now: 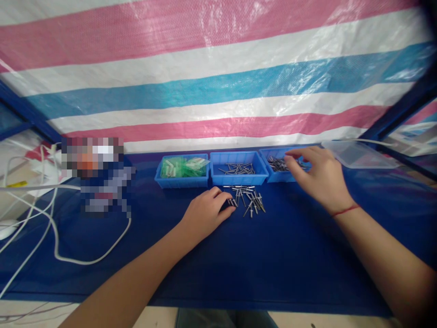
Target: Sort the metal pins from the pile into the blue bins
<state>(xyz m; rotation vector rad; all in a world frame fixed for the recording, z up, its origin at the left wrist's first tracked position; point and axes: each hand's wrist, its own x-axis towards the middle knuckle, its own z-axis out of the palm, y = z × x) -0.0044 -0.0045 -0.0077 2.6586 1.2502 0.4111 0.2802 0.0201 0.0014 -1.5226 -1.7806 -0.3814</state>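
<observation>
My left hand (206, 212) rests on the blue tabletop, thumb and fingers curled around a few metal pop rivets (232, 202) at the edge of a loose pile. That pile of rivets (254, 202) lies in front of the middle blue bin (239, 180), which holds more rivets (239, 169). Over the right blue bin (278, 177) hovers my right hand (317, 175), its thumb and index fingertips brought together in a pinch. Whatever is between them is too small to make out. Rivets (277, 164) fill part of that bin, and the hand covers its right side.
Green packets (184, 167) sit in the left blue bin (182, 182). A clear plastic lid (362, 155) lies at the back right. White cables (75, 262) and blurred-out items (105, 182) occupy the left side. A striped sheet (205, 91) hangs behind the table.
</observation>
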